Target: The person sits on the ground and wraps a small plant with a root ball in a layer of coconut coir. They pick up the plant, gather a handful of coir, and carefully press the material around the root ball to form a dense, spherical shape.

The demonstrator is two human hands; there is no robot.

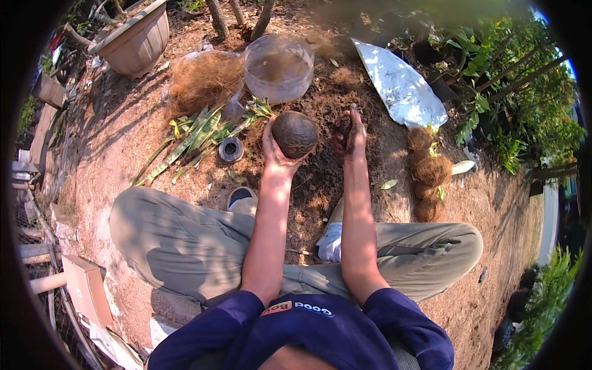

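Note:
My left hand point(277, 150) cups a dark brown round ball point(295, 134) from below and the left. Stray fibres cling to its surface; whether it is packed soil or a coconut shell, I cannot tell. Variegated green leaves point(260, 109) show just beyond that hand's fingertips. To the right, apart from the ball, my soil-smeared right hand point(354, 136) curls around a clump of dark soil point(343, 127). Loose dark soil point(319, 178) covers the ground beneath both hands. A spool of dark thread point(231, 150) stands left of the ball.
Beyond the hands stand a clear plastic tub point(279, 88) and a heap of coconut fibre point(203, 78). Cut snake plant leaves point(189, 138) lie at left. Several fibre-wrapped balls point(431, 170) line up at right, below a whitish sheet point(400, 83). A large planter point(134, 46) sits far left.

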